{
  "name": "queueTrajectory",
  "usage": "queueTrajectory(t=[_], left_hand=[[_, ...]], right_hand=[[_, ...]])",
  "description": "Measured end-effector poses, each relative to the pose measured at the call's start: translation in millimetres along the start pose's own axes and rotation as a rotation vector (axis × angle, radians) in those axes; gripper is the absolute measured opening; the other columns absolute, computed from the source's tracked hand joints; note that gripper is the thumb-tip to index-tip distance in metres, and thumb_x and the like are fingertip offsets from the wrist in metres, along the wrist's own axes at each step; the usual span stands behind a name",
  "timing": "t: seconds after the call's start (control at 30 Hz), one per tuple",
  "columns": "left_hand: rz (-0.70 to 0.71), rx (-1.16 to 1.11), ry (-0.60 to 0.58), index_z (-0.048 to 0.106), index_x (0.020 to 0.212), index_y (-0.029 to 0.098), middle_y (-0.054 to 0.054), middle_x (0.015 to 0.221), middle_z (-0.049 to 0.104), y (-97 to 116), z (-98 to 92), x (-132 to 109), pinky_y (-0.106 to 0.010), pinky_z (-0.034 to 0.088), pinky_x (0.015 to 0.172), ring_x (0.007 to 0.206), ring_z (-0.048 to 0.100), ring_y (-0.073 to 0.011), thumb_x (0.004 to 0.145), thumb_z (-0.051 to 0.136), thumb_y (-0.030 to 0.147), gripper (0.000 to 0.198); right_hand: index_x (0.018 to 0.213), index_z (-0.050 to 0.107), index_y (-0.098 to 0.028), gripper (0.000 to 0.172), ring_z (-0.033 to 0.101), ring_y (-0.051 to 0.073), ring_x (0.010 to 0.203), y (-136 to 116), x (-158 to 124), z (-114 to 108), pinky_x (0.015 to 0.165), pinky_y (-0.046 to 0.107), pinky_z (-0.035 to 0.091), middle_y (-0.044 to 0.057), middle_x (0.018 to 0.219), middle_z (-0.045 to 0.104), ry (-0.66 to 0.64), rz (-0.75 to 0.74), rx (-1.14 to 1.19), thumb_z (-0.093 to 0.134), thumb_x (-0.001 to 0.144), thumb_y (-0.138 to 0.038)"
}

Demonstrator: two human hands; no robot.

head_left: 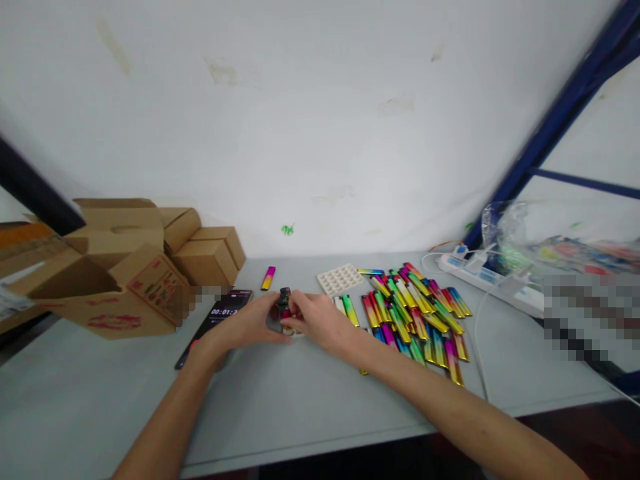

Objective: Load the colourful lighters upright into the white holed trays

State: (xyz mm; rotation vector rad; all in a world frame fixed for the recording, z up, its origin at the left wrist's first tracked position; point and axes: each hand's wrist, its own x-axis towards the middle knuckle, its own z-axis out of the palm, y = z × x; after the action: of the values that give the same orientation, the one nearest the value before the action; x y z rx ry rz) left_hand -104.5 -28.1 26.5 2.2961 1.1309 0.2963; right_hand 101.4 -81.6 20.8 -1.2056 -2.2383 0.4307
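The left hand (253, 323) curves with thumb and fingers parted, its grip unclear. Next, between the hands, a small dark-topped, magenta-bodied piece (285, 303) points dark end up, long axis near-vertical in view, pinched by the right hand (320, 323).

Phone (213, 323) left of hands (323, 320); slim pieces (400, 325) heaped right; boxes (150, 275) far left.

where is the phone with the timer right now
In the head view, the phone lies on the table left of centre, between the open cardboard box and the left hand.
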Motion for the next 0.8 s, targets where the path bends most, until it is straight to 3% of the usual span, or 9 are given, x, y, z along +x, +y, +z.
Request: queueTrajectory(t=[0.2, 0.37, 0.47, 0.53, 0.67, 0.8], left_hand=[[-0.006, 0.017, -0.004, 0.067, 0.109, 0.019, -0.010, 0.108, 0.076, -1, -2.5, 1, -0.042, 0.057, 0.085, 0.095, 0.069, -0.0329, 0.065, 0.086, 0.055, 0.060], [-0.012, -0.015, 0.010, 0.068, 0.110, 0.018, -0.007, 0.099, 0.076, 3, -6.8, 0, -0.037, 0.056, 0.074, 0.082, 0.068, -0.0276, 0.072, 0.081, 0.061, 0.059], [-0.031, 0.009, 0.010, 0.068, 0.108, 0.018, -0.005, 0.093, 0.074, 2, -7.3, 0, -0.035, 0.055, 0.072, 0.079, 0.067, -0.0265, 0.068, 0.083, 0.062, 0.061], [-0.042, 0.046, 0.010, 0.067, 0.107, 0.018, -0.005, 0.093, 0.073, -1, -6.6, 0, -0.035, 0.055, 0.072, 0.079, 0.066, -0.0266, 0.064, 0.086, 0.061, 0.063], [-0.048, 0.073, 0.002, 0.066, 0.105, 0.019, -0.005, 0.095, 0.073, -2, -5.5, 0, -0.035, 0.054, 0.074, 0.080, 0.065, -0.0262, 0.062, 0.087, 0.057, 0.061], [-0.041, 0.082, 0.023, 0.065, 0.105, 0.020, -0.005, 0.094, 0.072, 0, -5.5, 0, -0.037, 0.056, 0.076, 0.080, 0.065, -0.0266, 0.062, 0.086, 0.057, 0.060]], right_hand=[[0.107, 0.064, -0.016, 0.028, 0.068, 0.019, 0.080, 5, -15, -28, 0.068, 0.026, 0.044, 0.009, 0.096, 0.074, -0.041, -0.018, -0.125, 0.070, 0.100, -0.042], [0.097, 0.071, -0.014, 0.012, 0.069, 0.020, 0.088, 42, -44, -75, 0.079, 0.028, 0.047, 0.011, 0.097, 0.076, 0.056, 0.234, -0.282, 0.066, 0.102, -0.023], [0.095, 0.074, -0.014, 0.012, 0.071, 0.021, 0.087, 57, -55, -94, 0.078, 0.028, 0.047, 0.011, 0.095, 0.077, -0.085, 0.378, -0.394, 0.065, 0.099, -0.020], [0.096, 0.074, -0.013, 0.011, 0.071, 0.024, 0.090, 57, -59, -96, 0.077, 0.029, 0.048, 0.013, 0.096, 0.077, -0.152, 0.434, -0.455, 0.067, 0.097, -0.021], [0.110, 0.072, -0.008, 0.017, 0.069, 0.031, 0.107, 45, -62, -83, 0.086, 0.034, 0.050, 0.022, 0.113, 0.074, -0.148, 0.475, -0.508, 0.063, 0.097, -0.014], [0.106, 0.074, -0.012, 0.026, 0.070, 0.029, 0.108, 35, -56, -72, 0.090, 0.034, 0.049, 0.020, 0.111, 0.075, -0.180, 0.482, -0.507, 0.051, 0.098, -0.004]])
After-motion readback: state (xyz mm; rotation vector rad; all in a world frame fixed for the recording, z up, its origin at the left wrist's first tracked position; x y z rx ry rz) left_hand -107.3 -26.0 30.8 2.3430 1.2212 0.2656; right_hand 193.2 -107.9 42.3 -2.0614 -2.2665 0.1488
